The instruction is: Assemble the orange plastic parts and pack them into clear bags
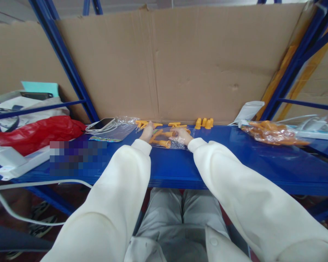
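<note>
Between my hands lies a clear plastic bag (166, 137) with orange plastic parts (164, 143) in or under it; I cannot tell which. My left hand (147, 133) is closed at the bag's left side, thumb up, its fingers partly hidden. At the other side my right hand (183, 137) is closed with its fingers on the crinkled film. Just behind the hands are T-shaped orange pieces (177, 124), and more orange pieces (142, 124) lie behind my left hand. Several small orange cone-shaped parts (207, 123) stand upright farther right.
A cardboard panel (196, 65) closes the back of the blue table (175, 163). To the left are a phone (101, 124) with a white cable, a plastic sleeve (123, 131) and a red bag (43, 133). A wrapped bundle of orange parts (273, 133) lies right.
</note>
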`<state>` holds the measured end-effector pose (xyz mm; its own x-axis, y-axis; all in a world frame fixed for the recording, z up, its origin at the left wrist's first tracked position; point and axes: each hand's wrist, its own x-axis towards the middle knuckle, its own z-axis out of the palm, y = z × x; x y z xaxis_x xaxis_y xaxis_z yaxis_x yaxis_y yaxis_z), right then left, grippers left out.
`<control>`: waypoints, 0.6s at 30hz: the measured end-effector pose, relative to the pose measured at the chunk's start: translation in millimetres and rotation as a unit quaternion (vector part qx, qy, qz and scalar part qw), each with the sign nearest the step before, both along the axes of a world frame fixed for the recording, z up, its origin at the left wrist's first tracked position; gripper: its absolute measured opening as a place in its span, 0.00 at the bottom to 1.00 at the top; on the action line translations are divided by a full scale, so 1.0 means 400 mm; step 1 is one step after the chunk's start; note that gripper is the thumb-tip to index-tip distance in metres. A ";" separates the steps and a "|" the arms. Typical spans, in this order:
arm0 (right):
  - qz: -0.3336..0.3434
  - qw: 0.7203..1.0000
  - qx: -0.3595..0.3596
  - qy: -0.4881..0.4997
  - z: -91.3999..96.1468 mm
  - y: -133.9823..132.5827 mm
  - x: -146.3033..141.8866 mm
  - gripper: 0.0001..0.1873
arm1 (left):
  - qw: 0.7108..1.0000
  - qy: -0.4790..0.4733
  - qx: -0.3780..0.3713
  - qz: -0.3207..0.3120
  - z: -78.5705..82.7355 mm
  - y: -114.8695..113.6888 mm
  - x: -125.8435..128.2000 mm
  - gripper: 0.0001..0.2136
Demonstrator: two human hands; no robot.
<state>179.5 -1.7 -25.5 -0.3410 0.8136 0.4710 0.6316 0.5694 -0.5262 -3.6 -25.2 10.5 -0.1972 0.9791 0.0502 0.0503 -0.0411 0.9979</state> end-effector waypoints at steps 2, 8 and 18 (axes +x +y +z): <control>-0.004 0.999 -0.027 0.024 -0.004 0.007 -0.001 0.21 | 1.000 -0.015 -0.011 0.007 0.004 -0.003 0.005 0.28; 0.053 0.987 -0.084 0.123 -0.027 0.034 -0.005 0.19 | 0.998 -0.057 -0.009 0.017 -0.004 0.011 -0.002 0.24; 0.126 0.973 -0.165 0.105 0.005 -0.002 0.010 0.14 | 0.999 -0.034 0.000 -0.005 -0.027 0.043 -0.020 0.28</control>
